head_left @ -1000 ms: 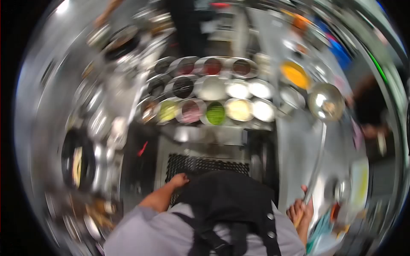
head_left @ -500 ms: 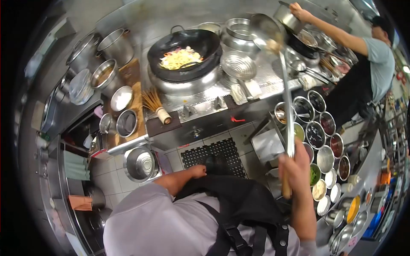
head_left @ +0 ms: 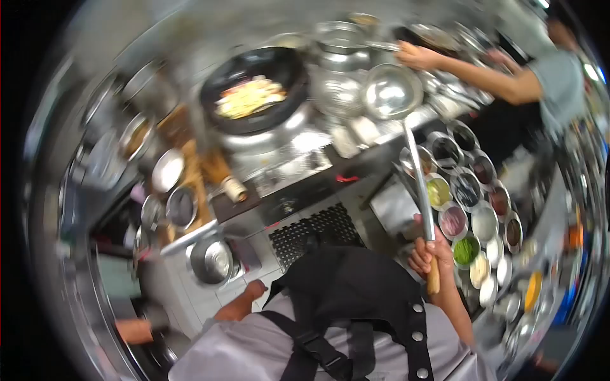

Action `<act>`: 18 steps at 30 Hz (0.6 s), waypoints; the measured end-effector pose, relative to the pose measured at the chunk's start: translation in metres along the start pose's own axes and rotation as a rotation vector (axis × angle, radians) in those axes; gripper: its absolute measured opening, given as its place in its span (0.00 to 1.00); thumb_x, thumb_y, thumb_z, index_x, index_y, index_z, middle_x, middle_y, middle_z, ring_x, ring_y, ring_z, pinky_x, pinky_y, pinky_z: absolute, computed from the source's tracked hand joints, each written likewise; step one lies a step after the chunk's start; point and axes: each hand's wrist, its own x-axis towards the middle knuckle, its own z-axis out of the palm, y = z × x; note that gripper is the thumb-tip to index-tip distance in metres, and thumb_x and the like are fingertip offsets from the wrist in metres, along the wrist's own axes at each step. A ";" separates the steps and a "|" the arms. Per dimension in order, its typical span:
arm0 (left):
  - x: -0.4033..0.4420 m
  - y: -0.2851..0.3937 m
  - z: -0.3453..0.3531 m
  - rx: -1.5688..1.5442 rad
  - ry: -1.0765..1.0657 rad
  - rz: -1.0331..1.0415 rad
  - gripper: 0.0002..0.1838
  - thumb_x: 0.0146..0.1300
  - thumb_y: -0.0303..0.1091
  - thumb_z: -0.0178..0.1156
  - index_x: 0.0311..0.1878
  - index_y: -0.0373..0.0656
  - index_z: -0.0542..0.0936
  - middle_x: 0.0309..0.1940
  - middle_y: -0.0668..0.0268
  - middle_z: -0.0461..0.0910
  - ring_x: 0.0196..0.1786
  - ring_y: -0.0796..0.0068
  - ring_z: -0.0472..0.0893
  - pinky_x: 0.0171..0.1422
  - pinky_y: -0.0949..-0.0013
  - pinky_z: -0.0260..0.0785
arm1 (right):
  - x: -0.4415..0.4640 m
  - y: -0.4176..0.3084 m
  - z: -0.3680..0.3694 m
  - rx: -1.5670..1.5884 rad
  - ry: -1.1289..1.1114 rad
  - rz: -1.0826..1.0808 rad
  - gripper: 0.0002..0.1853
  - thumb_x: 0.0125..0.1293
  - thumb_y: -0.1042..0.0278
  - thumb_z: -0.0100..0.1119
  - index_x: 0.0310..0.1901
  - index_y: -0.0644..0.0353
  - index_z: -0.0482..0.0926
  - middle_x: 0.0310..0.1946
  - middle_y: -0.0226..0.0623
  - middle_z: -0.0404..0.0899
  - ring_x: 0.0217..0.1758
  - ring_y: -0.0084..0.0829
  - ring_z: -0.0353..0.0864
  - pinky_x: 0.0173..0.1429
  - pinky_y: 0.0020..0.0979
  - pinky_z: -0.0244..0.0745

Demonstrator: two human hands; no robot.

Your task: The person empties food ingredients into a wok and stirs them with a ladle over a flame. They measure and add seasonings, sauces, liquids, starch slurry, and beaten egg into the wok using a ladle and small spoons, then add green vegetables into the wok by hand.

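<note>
My right hand (head_left: 435, 256) is closed around the wooden grip of a long-handled metal ladle (head_left: 392, 92). The ladle's wide, shiny bowl is beyond the front edge of the stove, right of a perforated strainer (head_left: 337, 94), and looks empty. My left hand (head_left: 256, 289) hangs low at my left side above the tiled floor, apart from the metal pot nearby. Its fingers are blurred and mostly hidden. On the burner at the back sits a black wok (head_left: 210, 95) with pale yellow, chopped food (head_left: 251, 97) in it.
A co-worker's hand (head_left: 419, 56) reaches in from the right, near the ladle bowl, gripping a handle. Several tubs of ingredients (head_left: 467, 251) stand right of my right hand. A bamboo brush (head_left: 219, 174), metal bowls (head_left: 168, 170) and a deep pot (head_left: 211, 261) are on the left.
The ladle has come lower and nearer, its bowl now facing up in view. My left hand has swung left and down. The co-worker's hand has moved left and lower, and the camera view has turned.
</note>
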 end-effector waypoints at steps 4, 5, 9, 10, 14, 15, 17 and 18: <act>0.079 0.057 -0.043 -0.583 0.029 -0.165 0.14 0.66 0.41 0.59 0.41 0.41 0.86 0.40 0.50 0.86 0.46 0.51 0.86 0.54 0.52 0.77 | -0.051 -0.019 -0.038 0.038 0.164 -0.141 0.34 0.71 0.73 0.55 0.78 0.59 0.60 0.19 0.32 0.67 0.16 0.26 0.67 0.24 0.31 0.62; 0.105 0.056 -0.047 -0.443 -0.027 -0.069 0.14 0.66 0.42 0.59 0.42 0.41 0.86 0.41 0.50 0.86 0.47 0.52 0.86 0.54 0.53 0.77 | -0.062 -0.023 -0.040 0.029 0.232 -0.204 0.33 0.71 0.73 0.54 0.77 0.58 0.60 0.19 0.33 0.67 0.16 0.27 0.68 0.24 0.32 0.63; 0.195 0.117 -0.139 -0.191 -0.088 0.202 0.15 0.66 0.44 0.60 0.46 0.43 0.85 0.45 0.53 0.86 0.49 0.56 0.87 0.55 0.56 0.77 | -0.081 -0.048 -0.070 -0.104 0.503 -0.364 0.29 0.70 0.75 0.52 0.72 0.59 0.64 0.20 0.33 0.69 0.16 0.27 0.69 0.23 0.32 0.64; 0.212 0.137 -0.165 -0.175 -0.077 0.223 0.16 0.67 0.44 0.61 0.47 0.44 0.85 0.46 0.54 0.87 0.49 0.58 0.87 0.55 0.57 0.78 | -0.081 -0.057 -0.076 -0.179 0.607 -0.395 0.26 0.70 0.75 0.52 0.70 0.59 0.65 0.20 0.33 0.69 0.16 0.28 0.69 0.23 0.32 0.64; 0.283 0.202 -0.227 -0.293 0.100 0.221 0.08 0.63 0.34 0.66 0.41 0.40 0.84 0.33 0.56 0.86 0.37 0.63 0.86 0.45 0.59 0.77 | -0.059 -0.097 -0.113 -0.324 0.788 -0.390 0.22 0.70 0.74 0.54 0.65 0.59 0.68 0.21 0.31 0.71 0.17 0.27 0.70 0.23 0.30 0.67; 0.306 0.216 -0.237 -0.335 0.184 0.300 0.09 0.61 0.33 0.67 0.41 0.39 0.83 0.33 0.55 0.86 0.38 0.63 0.86 0.45 0.61 0.77 | -0.050 -0.105 -0.123 -0.405 0.836 -0.361 0.21 0.69 0.74 0.55 0.63 0.60 0.70 0.22 0.31 0.72 0.17 0.25 0.71 0.22 0.29 0.68; 0.349 0.250 -0.259 -0.291 0.259 0.379 0.12 0.62 0.35 0.67 0.45 0.39 0.83 0.36 0.55 0.86 0.40 0.60 0.86 0.49 0.60 0.77 | -0.033 -0.119 -0.135 -0.480 0.897 -0.336 0.20 0.68 0.74 0.56 0.61 0.60 0.71 0.22 0.31 0.73 0.18 0.24 0.72 0.22 0.28 0.69; 0.377 0.264 -0.265 -0.349 0.240 0.330 0.13 0.62 0.35 0.67 0.47 0.39 0.82 0.38 0.54 0.86 0.43 0.59 0.86 0.52 0.59 0.77 | -0.024 -0.125 -0.139 -0.542 0.929 -0.330 0.19 0.67 0.74 0.57 0.59 0.60 0.73 0.23 0.30 0.74 0.18 0.22 0.72 0.21 0.27 0.70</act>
